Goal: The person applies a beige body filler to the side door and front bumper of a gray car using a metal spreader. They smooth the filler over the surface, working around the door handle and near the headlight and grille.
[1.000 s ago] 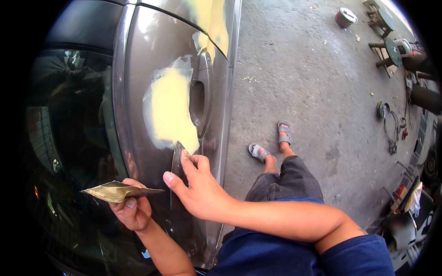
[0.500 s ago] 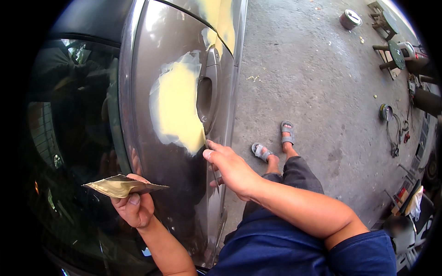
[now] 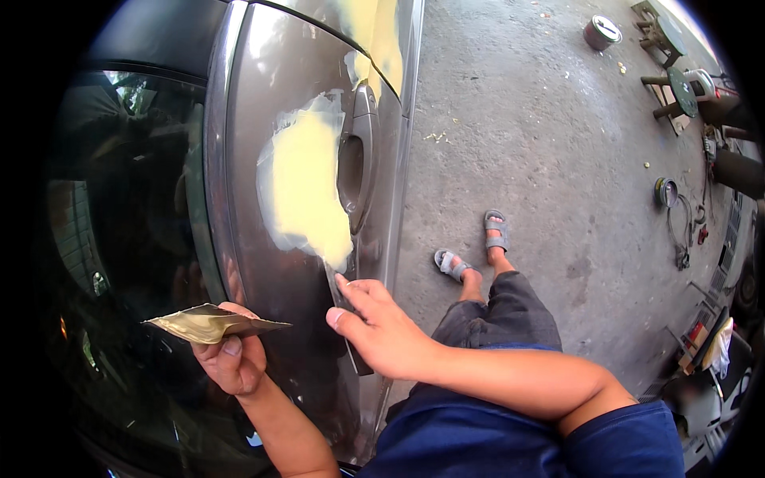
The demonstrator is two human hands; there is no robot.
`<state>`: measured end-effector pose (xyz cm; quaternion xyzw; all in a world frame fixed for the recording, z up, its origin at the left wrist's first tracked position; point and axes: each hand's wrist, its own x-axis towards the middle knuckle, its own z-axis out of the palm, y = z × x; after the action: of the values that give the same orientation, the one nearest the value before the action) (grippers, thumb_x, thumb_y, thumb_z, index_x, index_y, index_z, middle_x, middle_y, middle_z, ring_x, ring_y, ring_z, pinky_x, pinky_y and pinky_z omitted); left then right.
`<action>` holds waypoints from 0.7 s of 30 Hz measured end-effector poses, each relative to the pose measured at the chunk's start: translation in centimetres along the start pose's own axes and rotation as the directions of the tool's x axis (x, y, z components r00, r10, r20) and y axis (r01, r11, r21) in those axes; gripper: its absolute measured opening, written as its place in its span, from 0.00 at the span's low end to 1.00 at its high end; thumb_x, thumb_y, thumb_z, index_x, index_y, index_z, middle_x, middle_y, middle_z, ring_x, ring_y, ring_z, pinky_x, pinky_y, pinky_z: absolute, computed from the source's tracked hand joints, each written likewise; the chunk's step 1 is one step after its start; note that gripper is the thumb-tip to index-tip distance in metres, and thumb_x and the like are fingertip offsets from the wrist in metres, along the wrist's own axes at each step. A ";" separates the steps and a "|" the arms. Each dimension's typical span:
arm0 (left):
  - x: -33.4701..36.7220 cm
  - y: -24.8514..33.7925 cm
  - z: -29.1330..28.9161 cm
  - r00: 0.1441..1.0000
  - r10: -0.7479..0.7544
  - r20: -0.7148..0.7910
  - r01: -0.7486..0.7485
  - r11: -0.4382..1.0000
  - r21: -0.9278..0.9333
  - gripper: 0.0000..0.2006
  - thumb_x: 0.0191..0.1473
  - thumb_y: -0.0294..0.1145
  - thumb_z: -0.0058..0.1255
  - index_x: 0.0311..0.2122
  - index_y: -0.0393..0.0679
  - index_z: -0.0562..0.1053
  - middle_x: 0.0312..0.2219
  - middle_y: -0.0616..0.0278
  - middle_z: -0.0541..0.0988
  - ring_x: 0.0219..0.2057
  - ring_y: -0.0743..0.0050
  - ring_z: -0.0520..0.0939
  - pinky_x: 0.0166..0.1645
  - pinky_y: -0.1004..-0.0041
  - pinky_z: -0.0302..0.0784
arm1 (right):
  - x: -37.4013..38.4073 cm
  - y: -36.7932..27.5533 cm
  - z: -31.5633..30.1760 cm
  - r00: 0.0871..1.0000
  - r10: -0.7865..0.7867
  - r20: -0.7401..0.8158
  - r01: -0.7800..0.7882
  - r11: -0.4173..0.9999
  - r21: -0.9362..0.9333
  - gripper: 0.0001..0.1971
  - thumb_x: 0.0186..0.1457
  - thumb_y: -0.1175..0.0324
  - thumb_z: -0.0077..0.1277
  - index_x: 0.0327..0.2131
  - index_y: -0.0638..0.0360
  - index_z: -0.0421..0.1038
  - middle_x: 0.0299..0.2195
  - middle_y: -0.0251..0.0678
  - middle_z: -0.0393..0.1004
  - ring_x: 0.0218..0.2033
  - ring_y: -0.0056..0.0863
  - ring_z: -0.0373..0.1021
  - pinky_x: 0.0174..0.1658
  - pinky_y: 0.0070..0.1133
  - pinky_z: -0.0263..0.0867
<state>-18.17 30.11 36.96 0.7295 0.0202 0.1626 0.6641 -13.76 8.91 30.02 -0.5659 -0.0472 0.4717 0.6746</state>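
Note:
My left hand [image 3: 233, 365] pinches a thin mixing plate [image 3: 209, 323] smeared with yellow putty, over the car's dark window. Its thumb is underneath and its fingers are partly hidden behind the plate. My right hand [image 3: 386, 334] grips a thin, flat putty spreader [image 3: 332, 288], fingers stretched along it. The tip of the spreader lies at the lower end of a pale yellow putty patch [image 3: 307, 179] on the brown car door [image 3: 275, 319]. Beside that patch sits the door handle [image 3: 368, 155], above my right hand in the picture.
More yellow filler [image 3: 374, 32] covers the neighbouring panel. On the concrete floor [image 3: 518, 143] stand a paint can [image 3: 602, 33], small stools [image 3: 677, 93] and a round tin [image 3: 666, 192] near a cable [image 3: 684, 239]. My sandalled feet [image 3: 474, 247] are beside the car.
My right hand has moved down and left with the spreader, away from the handle's lower end. The putty there now looks smoother. My left hand stays nearly still.

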 end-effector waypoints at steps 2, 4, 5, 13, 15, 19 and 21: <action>0.0 0.0 0.1 1.000 0.005 -0.006 -0.005 1.000 -0.003 0.32 0.39 0.24 0.46 0.57 0.47 0.66 0.33 0.59 0.81 0.34 0.65 0.81 0.64 0.35 0.32 | 1.0 1.0 -1.5 0.997 0.064 -0.046 -0.065 0.998 -0.017 0.34 0.60 0.52 0.40 0.61 0.68 0.50 0.57 0.48 0.52 0.57 0.41 0.57 0.55 0.27 0.60; 0.1 -0.1 0.2 1.000 0.003 -0.004 -0.003 1.000 -0.001 0.33 0.39 0.24 0.46 0.57 0.47 0.66 0.33 0.59 0.81 0.34 0.65 0.81 0.64 0.35 0.32 | 2.4 1.6 -2.3 0.978 0.209 -0.014 -0.200 0.953 0.229 0.34 0.60 0.51 0.39 0.62 0.65 0.49 0.57 0.45 0.51 0.54 0.37 0.59 0.40 0.29 0.72; 0.1 -0.1 0.2 1.000 0.002 -0.004 -0.002 1.000 0.000 0.33 0.39 0.24 0.46 0.57 0.47 0.66 0.33 0.60 0.81 0.34 0.65 0.81 0.64 0.35 0.32 | 2.8 1.8 -2.4 0.976 0.217 -0.019 -0.207 0.949 0.238 0.35 0.60 0.51 0.40 0.62 0.67 0.49 0.57 0.46 0.52 0.52 0.36 0.59 0.43 0.28 0.70; 0.1 -0.1 0.1 1.000 0.001 0.029 -0.001 1.000 -0.017 0.31 0.40 0.25 0.46 0.56 0.46 0.66 0.31 0.58 0.80 0.40 0.62 0.79 0.66 0.39 0.32 | 1.5 0.7 1.1 0.994 0.038 -0.103 -0.034 0.999 0.041 0.34 0.60 0.54 0.43 0.60 0.72 0.50 0.54 0.48 0.54 0.51 0.35 0.60 0.54 0.24 0.58; 0.0 0.1 0.0 1.000 -0.015 0.028 0.016 1.000 -0.023 0.31 0.40 0.25 0.46 0.56 0.45 0.66 0.30 0.57 0.79 0.43 0.61 0.78 0.66 0.41 0.31 | 0.5 1.0 1.4 0.999 -0.042 -0.034 0.042 0.999 -0.012 0.33 0.60 0.54 0.43 0.61 0.70 0.51 0.54 0.48 0.54 0.52 0.36 0.60 0.54 0.24 0.57; -0.1 0.1 0.0 0.999 -0.033 -0.027 0.033 0.999 -0.020 0.31 0.40 0.24 0.47 0.55 0.45 0.66 0.31 0.58 0.79 0.43 0.62 0.78 0.66 0.41 0.32 | 0.1 1.3 -1.1 0.999 0.009 0.033 -0.012 0.996 0.092 0.32 0.61 0.54 0.41 0.62 0.65 0.51 0.54 0.43 0.54 0.51 0.33 0.60 0.47 0.26 0.67; -0.1 0.1 0.2 0.999 -0.029 -0.033 0.028 0.999 -0.022 0.31 0.39 0.24 0.47 0.55 0.45 0.66 0.31 0.58 0.80 0.43 0.62 0.79 0.66 0.41 0.32 | 1.3 0.9 -2.7 0.990 0.135 0.034 -0.139 0.954 0.266 0.33 0.60 0.52 0.40 0.63 0.62 0.49 0.53 0.39 0.55 0.50 0.30 0.60 0.41 0.28 0.72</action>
<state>-18.21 29.89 37.08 0.7190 0.0399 0.1653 0.6739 -11.96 7.78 27.68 -0.4680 0.0509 0.5236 0.7101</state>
